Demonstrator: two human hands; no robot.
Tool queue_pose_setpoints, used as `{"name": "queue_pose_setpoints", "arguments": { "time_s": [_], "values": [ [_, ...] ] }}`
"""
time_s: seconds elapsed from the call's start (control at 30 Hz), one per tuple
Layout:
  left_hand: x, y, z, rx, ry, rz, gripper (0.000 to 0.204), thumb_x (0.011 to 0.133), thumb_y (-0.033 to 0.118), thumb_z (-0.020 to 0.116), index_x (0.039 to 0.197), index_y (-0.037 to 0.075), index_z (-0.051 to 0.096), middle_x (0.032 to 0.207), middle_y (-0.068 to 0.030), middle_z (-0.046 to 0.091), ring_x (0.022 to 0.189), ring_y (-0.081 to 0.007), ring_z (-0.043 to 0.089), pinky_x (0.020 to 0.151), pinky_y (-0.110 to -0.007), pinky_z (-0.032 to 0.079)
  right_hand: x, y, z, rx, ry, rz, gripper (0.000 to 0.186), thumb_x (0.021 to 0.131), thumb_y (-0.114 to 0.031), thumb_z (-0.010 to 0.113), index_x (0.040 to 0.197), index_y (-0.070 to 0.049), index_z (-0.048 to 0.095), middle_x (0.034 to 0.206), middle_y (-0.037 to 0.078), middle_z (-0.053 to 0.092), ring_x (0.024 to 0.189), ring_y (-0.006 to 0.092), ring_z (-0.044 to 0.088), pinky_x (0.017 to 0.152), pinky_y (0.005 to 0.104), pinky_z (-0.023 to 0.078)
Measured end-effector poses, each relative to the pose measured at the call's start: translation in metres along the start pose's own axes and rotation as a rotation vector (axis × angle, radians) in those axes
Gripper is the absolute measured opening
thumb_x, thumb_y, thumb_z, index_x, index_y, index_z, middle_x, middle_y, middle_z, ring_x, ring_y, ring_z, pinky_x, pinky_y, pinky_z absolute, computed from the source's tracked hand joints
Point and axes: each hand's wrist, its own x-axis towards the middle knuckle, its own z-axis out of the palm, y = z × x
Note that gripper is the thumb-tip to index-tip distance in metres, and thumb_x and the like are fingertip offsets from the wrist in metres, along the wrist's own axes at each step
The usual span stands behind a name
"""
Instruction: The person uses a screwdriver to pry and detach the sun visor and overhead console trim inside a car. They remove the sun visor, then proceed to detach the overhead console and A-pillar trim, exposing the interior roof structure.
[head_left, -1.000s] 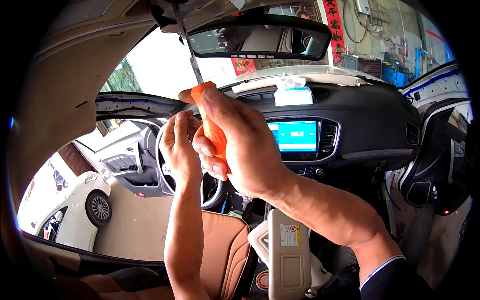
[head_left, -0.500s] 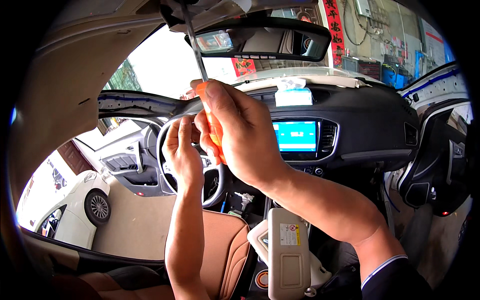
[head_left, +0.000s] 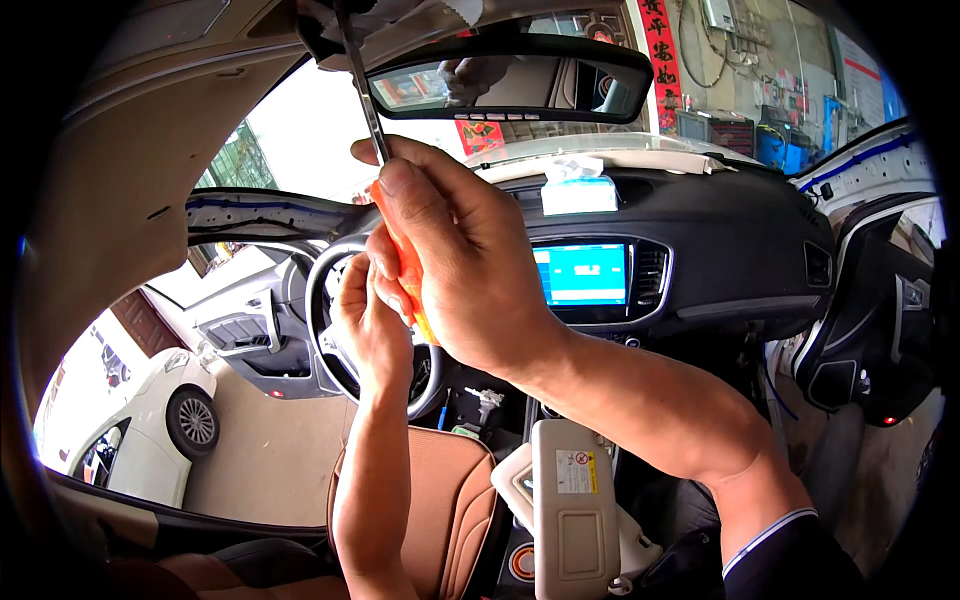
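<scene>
My right hand point(head_left: 480, 265) is wrapped round the orange handle of a screwdriver point(head_left: 362, 84), its thumb laid along the top by the shaft. The long metal shaft slants up and a little left to the dark opening at the front edge of the car's roof lining point(head_left: 130, 170). Where the tip meets the roof cannot be made out. Close beside the handle's lower part is my left hand point(head_left: 378, 335), its fingers curled. My right hand partly hides them, so what they hold does not show.
Just right of the shaft hangs the rear-view mirror point(head_left: 510, 85). Below are the steering wheel point(head_left: 432, 380), a lit screen point(head_left: 585, 272) and a tissue box point(head_left: 580, 195) on the dashboard. Detached beige sun visors point(head_left: 575, 500) lie beside the brown seat point(head_left: 440, 490). Both front doors stand open.
My right hand and the screwdriver have shifted slightly left and up, and the handle tilts more. My left hand stays close by, a little lower. The view has moved slightly.
</scene>
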Motion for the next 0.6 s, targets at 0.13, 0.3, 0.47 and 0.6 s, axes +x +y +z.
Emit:
{"name": "queue_pose_setpoints", "arguments": {
  "time_s": [0.13, 0.3, 0.47, 0.6],
  "values": [
    [-0.002, -0.011, -0.007, -0.013, 0.002, -0.054, 0.017, 0.105, 0.014, 0.057, 0.103, 0.0, 0.068, 0.094, -0.0025, 0.069, 0.083, -0.0058, 0.06, 0.077, -0.021, 0.048, 0.001, -0.001, -0.008, -0.09, -0.05, -0.013, 0.036, 0.111, -0.025, 0.045, 0.13, 0.003, 0.057, 0.071, 0.005, 0.056, 0.054, 0.0083, 0.048, 0.051, 0.0254, 0.041],
    [-0.002, -0.01, -0.007, -0.131, 0.004, -0.14, 0.018, 0.104, 0.017, 0.06, 0.102, 0.001, 0.069, 0.089, -0.0018, 0.068, 0.08, -0.0055, 0.059, 0.075, -0.02, 0.046, 0.001, 0.002, -0.008, -0.381, 0.038, -0.097, 0.033, 0.111, -0.025, 0.046, 0.13, 0.0, 0.057, 0.067, 0.002, 0.054, 0.054, 0.0068, 0.05, 0.049, 0.0243, 0.041],
    [-0.003, -0.013, -0.012, -0.103, 0.024, -0.097, 0.019, 0.105, 0.015, 0.059, 0.105, -0.001, 0.068, 0.092, -0.0023, 0.067, 0.08, -0.0062, 0.058, 0.076, -0.02, 0.045, 0.003, -0.004, -0.011, 0.142, -0.082, 0.096, 0.035, 0.11, -0.025, 0.048, 0.134, -0.001, 0.057, 0.069, 0.003, 0.056, 0.054, 0.0071, 0.049, 0.052, 0.0244, 0.043],
    [-0.004, -0.003, -0.007, -0.098, 0.013, -0.163, 0.018, 0.104, 0.015, 0.059, 0.106, -0.001, 0.067, 0.092, -0.002, 0.067, 0.08, -0.0057, 0.057, 0.075, -0.02, 0.046, 0.008, 0.0, -0.006, -0.42, 0.023, -0.114, 0.033, 0.111, -0.024, 0.046, 0.131, -0.001, 0.059, 0.07, 0.004, 0.056, 0.054, 0.008, 0.049, 0.052, 0.0243, 0.042]
  ]
}}
